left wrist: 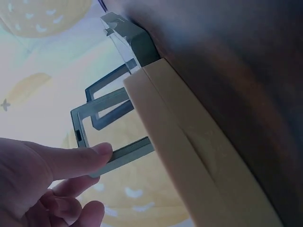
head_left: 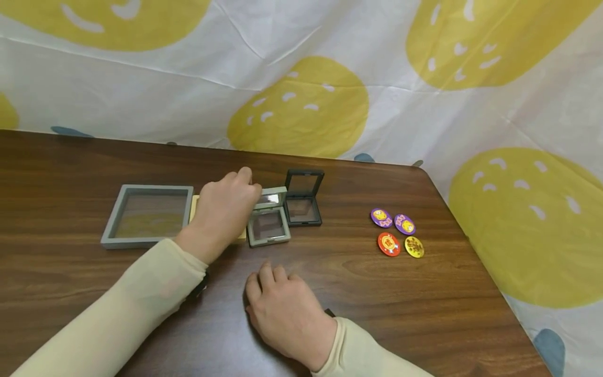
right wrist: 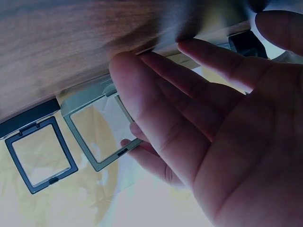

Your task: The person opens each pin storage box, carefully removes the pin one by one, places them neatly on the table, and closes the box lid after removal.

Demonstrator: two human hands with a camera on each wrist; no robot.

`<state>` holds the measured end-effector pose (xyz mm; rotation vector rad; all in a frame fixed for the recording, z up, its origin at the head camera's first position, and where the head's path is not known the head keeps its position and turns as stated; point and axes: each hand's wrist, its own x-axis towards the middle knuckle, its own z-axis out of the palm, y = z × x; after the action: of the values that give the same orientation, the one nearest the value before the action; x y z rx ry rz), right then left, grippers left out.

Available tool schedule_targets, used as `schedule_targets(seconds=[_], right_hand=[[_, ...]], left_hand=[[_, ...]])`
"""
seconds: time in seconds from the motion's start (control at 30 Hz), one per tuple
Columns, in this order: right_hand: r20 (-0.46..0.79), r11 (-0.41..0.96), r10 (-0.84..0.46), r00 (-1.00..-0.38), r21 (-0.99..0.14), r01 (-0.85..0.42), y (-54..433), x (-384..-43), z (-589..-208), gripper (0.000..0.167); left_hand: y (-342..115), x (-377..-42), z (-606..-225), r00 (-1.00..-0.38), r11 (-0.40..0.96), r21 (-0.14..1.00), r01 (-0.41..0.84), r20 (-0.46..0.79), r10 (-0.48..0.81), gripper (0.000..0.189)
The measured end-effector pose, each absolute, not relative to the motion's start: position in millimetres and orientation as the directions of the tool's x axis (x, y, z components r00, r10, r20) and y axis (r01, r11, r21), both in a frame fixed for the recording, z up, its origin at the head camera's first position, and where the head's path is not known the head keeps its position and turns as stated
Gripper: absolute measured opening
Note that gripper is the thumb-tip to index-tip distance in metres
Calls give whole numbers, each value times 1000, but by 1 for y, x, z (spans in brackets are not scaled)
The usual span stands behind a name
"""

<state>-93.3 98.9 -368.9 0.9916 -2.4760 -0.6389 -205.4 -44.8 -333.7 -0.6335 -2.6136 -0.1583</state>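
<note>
My left hand (head_left: 223, 212) reaches across to a small sage-green display frame (head_left: 269, 242) that stands hinged open on the table. In the left wrist view, thumb and fingers pinch the edge of its raised lid (left wrist: 125, 158), which has a clear window. A cream-yellow frame (left wrist: 175, 137) lies mostly hidden under the left hand in the head view. My right hand (head_left: 289, 311) rests on the table in front of the frames, its fingers loosely bent and holding nothing.
Right of the green frame stands a small black display frame (head_left: 305, 223), lid raised. A larger grey frame (head_left: 136, 242) lies at the left. Several round badges, two purple (head_left: 381, 218), one red (head_left: 389, 244) and one yellow (head_left: 414, 247), lie toward the right edge. A patterned curtain (head_left: 188, 94) hangs behind.
</note>
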Motion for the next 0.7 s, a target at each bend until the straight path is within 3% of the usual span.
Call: schedule_targets(seconds=[0.37,0.7], right_hand=[[146,643,-711,-688,532,-552,101,-92,-368,42],[172,644,-719,-673,531,-551,100,-93,-368,42]], left_hand=[[-36,-199,-338,-772,871,-13,491,457,442,22],[-38,-191,-338,-826,865,58,499,335,454,24]])
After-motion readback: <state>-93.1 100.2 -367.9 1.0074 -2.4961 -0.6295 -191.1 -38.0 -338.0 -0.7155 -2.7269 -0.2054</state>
